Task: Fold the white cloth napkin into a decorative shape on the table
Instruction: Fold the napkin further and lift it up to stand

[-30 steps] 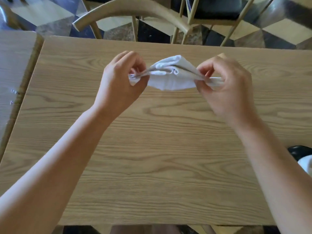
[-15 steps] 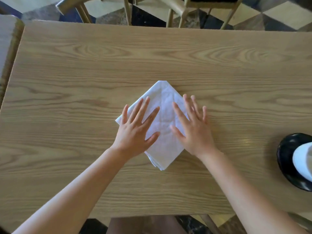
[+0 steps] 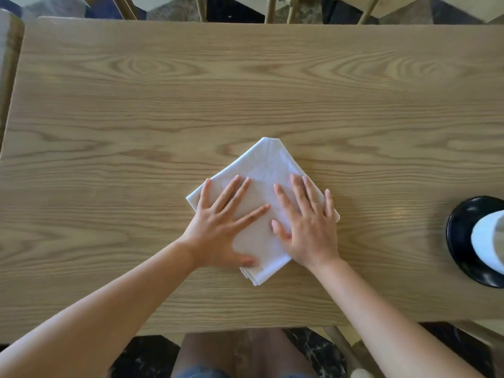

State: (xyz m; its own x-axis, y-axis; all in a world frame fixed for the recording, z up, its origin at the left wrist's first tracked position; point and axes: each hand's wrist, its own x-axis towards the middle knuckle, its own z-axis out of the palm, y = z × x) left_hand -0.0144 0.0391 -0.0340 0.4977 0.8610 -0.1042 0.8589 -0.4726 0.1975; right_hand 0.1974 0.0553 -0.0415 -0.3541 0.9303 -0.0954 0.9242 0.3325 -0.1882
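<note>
A second earlier I held the napkin (image 3: 263, 170) aloft; now my left hand (image 3: 218, 236) and right hand (image 3: 311, 230) pressed it, grip open, onto the surface (image 3: 136, 105), creasing the diamond.

The napkin (image 3: 266, 170) lies on the table (image 3: 136, 105), near-centre. The left hand (image 3: 221, 230) and right hand (image 3: 311, 230) rest flat on it side by side — a plate (image 3: 461, 241) sits at the table's right edge.

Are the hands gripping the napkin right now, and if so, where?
Nothing is gripped. The left hand and right hand lie flat with fingers spread, pressing the folded white napkin down on the table.
</note>
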